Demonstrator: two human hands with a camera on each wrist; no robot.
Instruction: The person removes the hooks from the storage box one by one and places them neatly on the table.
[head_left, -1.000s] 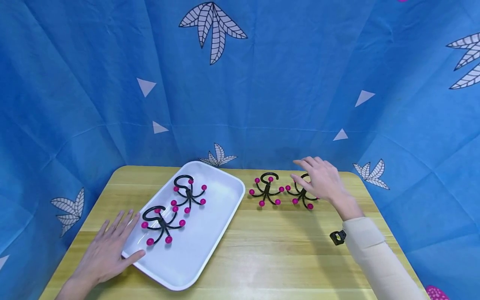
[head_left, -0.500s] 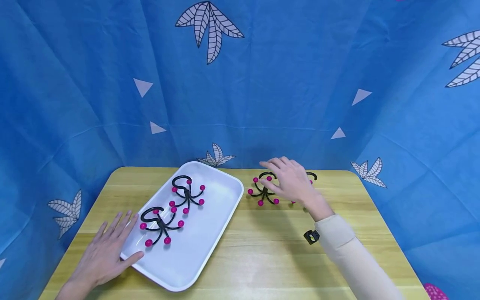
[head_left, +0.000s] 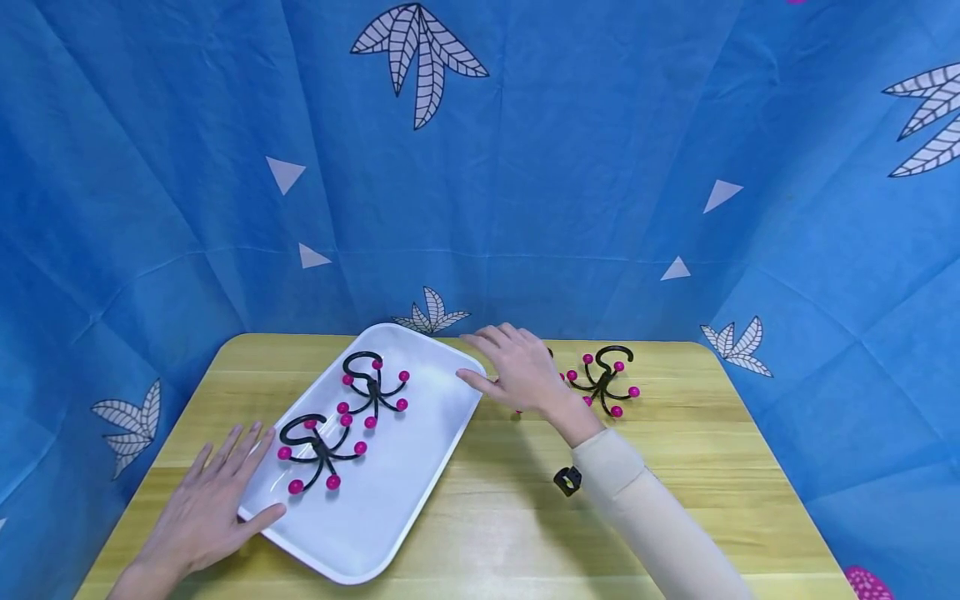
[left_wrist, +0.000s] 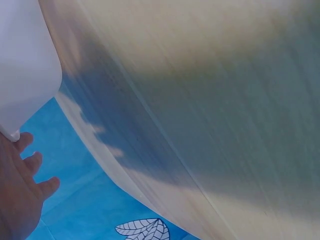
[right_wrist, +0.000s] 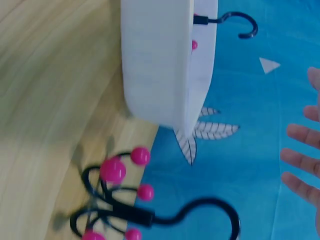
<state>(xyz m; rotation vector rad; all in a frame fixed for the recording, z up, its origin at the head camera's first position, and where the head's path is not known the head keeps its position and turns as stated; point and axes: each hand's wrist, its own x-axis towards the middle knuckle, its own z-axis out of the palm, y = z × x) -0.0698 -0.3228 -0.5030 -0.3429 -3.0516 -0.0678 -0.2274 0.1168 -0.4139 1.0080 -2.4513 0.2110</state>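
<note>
My left hand (head_left: 204,508) has its fingers spread and straight and touches the left rim of a white tray (head_left: 420,500). Two black multi-armed hanger hooks with pink ball tips lie in the tray, a lower one (head_left: 321,448) and an upper one (head_left: 372,388). My right hand (head_left: 517,373), fingers extended and holding nothing, hovers by the tray's upper right corner. It mostly hides a third hook from the head view; the right wrist view shows that hook (right_wrist: 127,212) below the tray's end. A fourth hook (head_left: 603,382) lies farther right on the table.
The wooden table (head_left: 525,533) has rounded far corners. A blue patterned cloth (head_left: 480,167) hangs close behind it and along both sides. A small black ring-shaped piece (head_left: 567,481) sits at my right sleeve.
My right hand has moved left, from above the rightmost hook, past the neighbouring hook, to the tray's corner. My left hand and all the hooks have stayed in place.
</note>
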